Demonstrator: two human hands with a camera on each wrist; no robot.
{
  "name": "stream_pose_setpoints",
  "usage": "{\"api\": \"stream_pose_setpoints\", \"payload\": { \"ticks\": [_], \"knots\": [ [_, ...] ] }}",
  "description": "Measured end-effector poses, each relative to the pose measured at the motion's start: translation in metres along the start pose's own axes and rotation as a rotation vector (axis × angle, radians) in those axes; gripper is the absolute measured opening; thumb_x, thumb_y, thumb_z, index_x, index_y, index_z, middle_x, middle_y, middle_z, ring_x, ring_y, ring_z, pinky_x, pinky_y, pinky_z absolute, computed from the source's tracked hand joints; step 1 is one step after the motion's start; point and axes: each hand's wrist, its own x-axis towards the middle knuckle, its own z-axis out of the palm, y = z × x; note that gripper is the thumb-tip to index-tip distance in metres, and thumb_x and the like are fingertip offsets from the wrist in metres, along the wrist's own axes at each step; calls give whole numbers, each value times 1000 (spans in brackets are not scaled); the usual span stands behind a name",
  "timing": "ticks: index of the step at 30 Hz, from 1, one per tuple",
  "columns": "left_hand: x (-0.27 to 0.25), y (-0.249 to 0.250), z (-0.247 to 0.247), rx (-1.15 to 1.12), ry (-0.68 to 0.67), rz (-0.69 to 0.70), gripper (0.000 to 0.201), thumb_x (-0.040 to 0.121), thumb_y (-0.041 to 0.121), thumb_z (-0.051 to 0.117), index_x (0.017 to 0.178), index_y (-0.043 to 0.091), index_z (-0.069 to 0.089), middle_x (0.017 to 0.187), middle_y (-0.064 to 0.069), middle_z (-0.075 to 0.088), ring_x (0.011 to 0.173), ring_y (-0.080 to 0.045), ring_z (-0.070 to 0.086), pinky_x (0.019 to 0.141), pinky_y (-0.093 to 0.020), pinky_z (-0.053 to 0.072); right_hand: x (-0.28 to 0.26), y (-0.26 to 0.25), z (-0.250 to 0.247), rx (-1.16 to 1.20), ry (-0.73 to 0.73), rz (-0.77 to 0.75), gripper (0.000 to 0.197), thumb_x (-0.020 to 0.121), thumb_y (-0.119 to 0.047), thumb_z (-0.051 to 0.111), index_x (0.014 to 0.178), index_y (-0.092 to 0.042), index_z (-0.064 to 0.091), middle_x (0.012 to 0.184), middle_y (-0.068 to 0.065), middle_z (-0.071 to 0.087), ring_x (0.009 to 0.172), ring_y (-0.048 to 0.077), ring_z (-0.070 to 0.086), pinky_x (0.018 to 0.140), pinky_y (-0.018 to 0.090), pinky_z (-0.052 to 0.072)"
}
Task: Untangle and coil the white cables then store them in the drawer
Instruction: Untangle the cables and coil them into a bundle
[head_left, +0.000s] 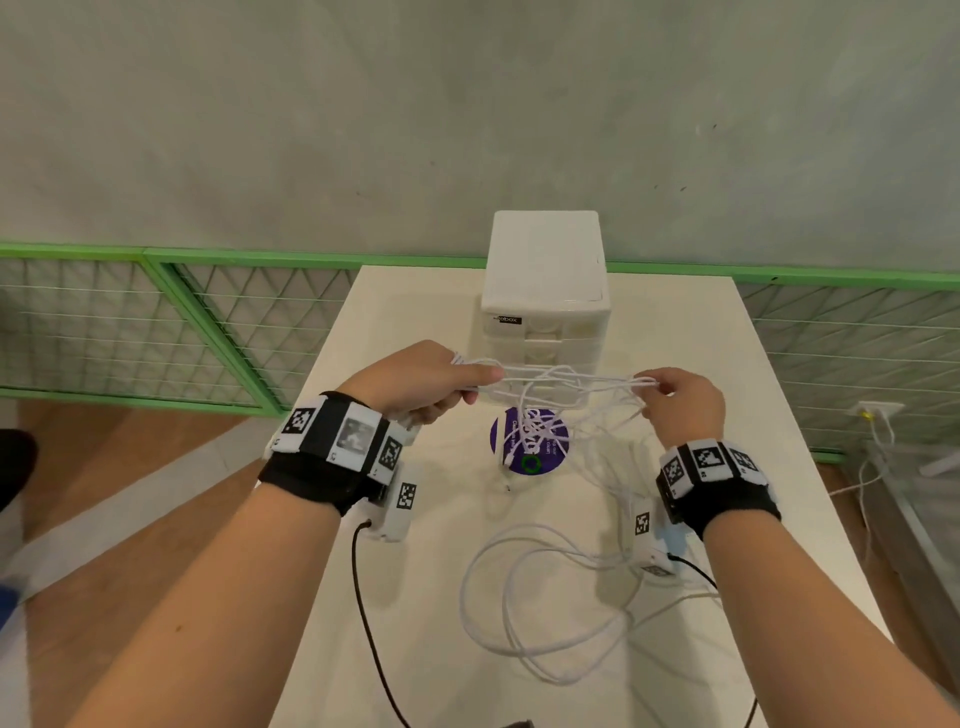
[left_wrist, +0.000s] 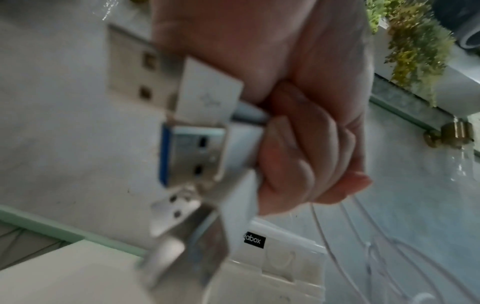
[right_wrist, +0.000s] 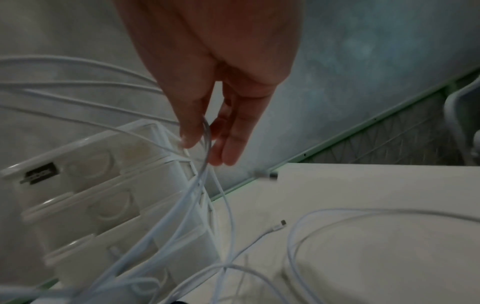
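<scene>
A tangle of thin white cables (head_left: 561, 387) is stretched in the air between my two hands, above the white table (head_left: 415, 322). My left hand (head_left: 441, 382) grips one end of the bundle in a fist; in the left wrist view several USB plugs (left_wrist: 192, 156) stick out of its curled fingers (left_wrist: 306, 156). My right hand (head_left: 670, 397) pinches the strands at the other side, and a strand (right_wrist: 206, 144) runs between its thumb and fingers. More cable hangs down and lies in loose loops (head_left: 540, 597) on the table. The white drawer unit (head_left: 545, 291) stands behind, its drawers closed.
A purple round disc (head_left: 530, 440) lies on the table under the hanging tangle. A green wire fence (head_left: 208, 322) runs behind the table below a grey wall. Black leads (head_left: 374, 639) trail from the wrist cameras. Wooden floor shows at the left.
</scene>
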Motion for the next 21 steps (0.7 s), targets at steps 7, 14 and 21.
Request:
{"api": "stream_pose_setpoints", "payload": {
  "ticks": [7, 14, 21],
  "knots": [
    [0, 8, 1, -148, 216, 157, 31, 90, 30, 60, 70, 7, 64, 42, -2, 33, 34, -12, 26, 40, -20, 23, -4, 3, 0, -3, -96, 32, 15, 80, -15, 69, 94, -14, 74, 71, 5, 66, 75, 26, 65, 77, 34, 53],
    [2, 20, 10, -290, 277, 273, 35, 94, 34, 56, 67, 11, 61, 38, 3, 35, 34, -12, 27, 36, -16, 24, -26, -23, 0, -46, -293, -150, 54, 80, -2, 61, 130, -17, 51, 115, 11, 56, 107, 22, 54, 93, 31, 41],
    [2, 30, 24, -367, 256, 306, 34, 92, 35, 59, 67, 12, 61, 38, 5, 35, 34, -11, 27, 37, -17, 24, -50, -64, 7, 358, -445, -401, 78, 79, -11, 67, 144, -27, 26, 139, -4, 42, 121, 6, 43, 99, 20, 35]
  ]
}}
